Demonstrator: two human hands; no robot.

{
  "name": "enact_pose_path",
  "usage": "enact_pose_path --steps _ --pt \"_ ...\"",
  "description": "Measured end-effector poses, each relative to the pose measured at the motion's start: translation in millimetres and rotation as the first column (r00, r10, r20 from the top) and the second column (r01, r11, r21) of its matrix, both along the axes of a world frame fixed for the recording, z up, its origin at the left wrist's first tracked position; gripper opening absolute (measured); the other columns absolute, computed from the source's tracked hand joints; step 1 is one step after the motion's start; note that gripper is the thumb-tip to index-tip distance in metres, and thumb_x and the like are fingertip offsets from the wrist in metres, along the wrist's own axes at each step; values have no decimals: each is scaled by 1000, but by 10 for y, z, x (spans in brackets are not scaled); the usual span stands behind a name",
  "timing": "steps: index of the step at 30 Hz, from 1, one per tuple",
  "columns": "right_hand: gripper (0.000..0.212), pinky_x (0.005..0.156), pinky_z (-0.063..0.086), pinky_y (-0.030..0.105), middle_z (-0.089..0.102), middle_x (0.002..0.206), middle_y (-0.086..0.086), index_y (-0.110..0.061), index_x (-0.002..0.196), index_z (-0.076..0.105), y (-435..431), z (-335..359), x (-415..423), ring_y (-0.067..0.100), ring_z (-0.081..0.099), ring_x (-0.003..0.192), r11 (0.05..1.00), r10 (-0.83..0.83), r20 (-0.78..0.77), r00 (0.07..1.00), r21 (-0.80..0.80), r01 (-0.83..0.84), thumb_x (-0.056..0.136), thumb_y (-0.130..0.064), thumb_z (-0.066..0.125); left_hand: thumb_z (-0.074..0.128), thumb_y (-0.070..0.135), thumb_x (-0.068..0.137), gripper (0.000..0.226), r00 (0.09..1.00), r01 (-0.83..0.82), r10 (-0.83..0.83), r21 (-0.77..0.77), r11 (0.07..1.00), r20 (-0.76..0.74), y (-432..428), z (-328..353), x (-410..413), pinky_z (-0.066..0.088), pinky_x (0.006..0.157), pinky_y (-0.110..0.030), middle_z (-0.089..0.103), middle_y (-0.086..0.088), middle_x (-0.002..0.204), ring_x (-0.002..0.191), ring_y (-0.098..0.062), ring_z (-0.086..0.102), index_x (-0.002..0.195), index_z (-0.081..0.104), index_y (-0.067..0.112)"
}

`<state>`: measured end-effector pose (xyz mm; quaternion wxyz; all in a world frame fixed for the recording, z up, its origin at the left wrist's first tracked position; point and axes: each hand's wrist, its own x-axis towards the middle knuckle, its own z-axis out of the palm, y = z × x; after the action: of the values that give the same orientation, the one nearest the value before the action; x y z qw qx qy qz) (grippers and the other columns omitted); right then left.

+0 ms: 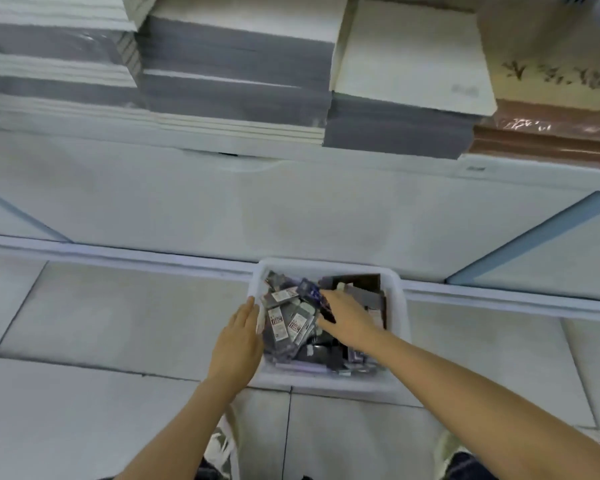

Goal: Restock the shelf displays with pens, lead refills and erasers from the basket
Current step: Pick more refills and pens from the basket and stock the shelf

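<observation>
the white plastic basket [401, 317] stands on the pale tiled floor [101, 323], pushed against the foot of the white shelf unit [222, 188]. it is heaped with small grey and white labelled packets [293, 323] that lie loose and overlapping. the blur hides whether they are pens, lead refills or erasers. the right hand [347, 315] reaches down into the heap. a dark blue packet [309, 289] lies just beyond its fingers [327, 299], and something dark shows beneath them. the fingers bend down into the pile, but whether they pinch anything cannot be told. the left hand [238, 337] lies along the basket's near-left rim, its fingers [248, 310] straight and pressed together, seemingly steadying the basket. far beyond both sets of fingers, up on the shelf, sit stacks of grey and white paper pads [236, 64] and a brown wrapped stack [548, 133]. no pen or eraser display is in view. the step in hand looks like picking stock out of the basket, with the task far from finished given how full it is. the next move calls for closing on one packet alone, lifting it free of its tangled neighbours, then finding the display where it belongs.
</observation>
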<state>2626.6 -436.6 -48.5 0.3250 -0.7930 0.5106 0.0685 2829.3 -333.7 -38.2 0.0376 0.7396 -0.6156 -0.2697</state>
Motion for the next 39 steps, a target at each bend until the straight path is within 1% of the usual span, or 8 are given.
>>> enact_pose_path --steps 7,12,16,18,24,27,34,39 --pt "24 76 41 26 50 106 4 -9 112 53 87 -176 75 20 56 94 989 -128 54 990 -62 131 94 -24 59 53 8 96 40 997 -61 50 -185 981 -65 -20 -33 22 35 107 -38 42 -12 148 132 -30 42 136 51 3" --pt "11 61 40 19 61 76 -8 -16 89 64 -41 92 47 3 54 67 969 -237 404 883 34 245 94 -25 60 55 9 96 21 942 -253 161 -308 917 -295 -175 90 -158 43 85 -30 64 -7 107 101 -23 55 114 66 8" --pt "36 77 52 12 71 99 -9 -22 119 57 40 304 183 0 67 91 889 -375 532 760 438 132 86 -25 71 57 27 97 27 313 -493 517 330 805 -797 -352 220 -402 54 87 -33 70 -7 105 100 -22 67 118 61 11" --pt "33 78 55 17 72 98 -6 -21 117 58 81 302 232 4 69 90 882 -375 551 746 461 103 86 -25 71 57 19 97 19 192 -596 565 362 717 -802 -379 208 -390 57 75 -32 70 -11 95 90 -26 68 110 60 6" --pt "30 95 48 31 63 114 -1 -15 120 60 21 84 173 14 58 105 942 -327 390 861 56 332 92 -26 63 53 19 99 14 225 -731 643 310 608 -732 -320 108 -66 53 55 -27 67 -11 92 75 -19 66 110 51 11" --pt "49 102 38 35 51 132 4 -16 137 47 -53 -63 111 21 44 122 989 -111 106 988 -83 120 92 -28 62 49 19 100 7 270 -728 634 277 627 -725 -266 47 15 52 47 -27 65 -10 78 55 -17 65 106 50 15" --pt "31 87 40 30 54 111 2 -15 107 61 -121 -143 -99 19 48 105 889 -256 119 959 -360 282 79 -1 62 58 16 96 12 350 -650 568 244 720 -745 -254 -24 -11 56 53 -31 68 -4 73 57 -18 66 103 52 22" --pt "52 88 38 35 49 125 10 -11 126 53 -99 -201 -457 28 47 109 907 -236 -70 969 -373 194 77 4 64 59 12 95 19 385 -584 533 248 773 -754 -357 -22 -169 57 54 -29 68 -7 82 60 -14 68 102 50 27"
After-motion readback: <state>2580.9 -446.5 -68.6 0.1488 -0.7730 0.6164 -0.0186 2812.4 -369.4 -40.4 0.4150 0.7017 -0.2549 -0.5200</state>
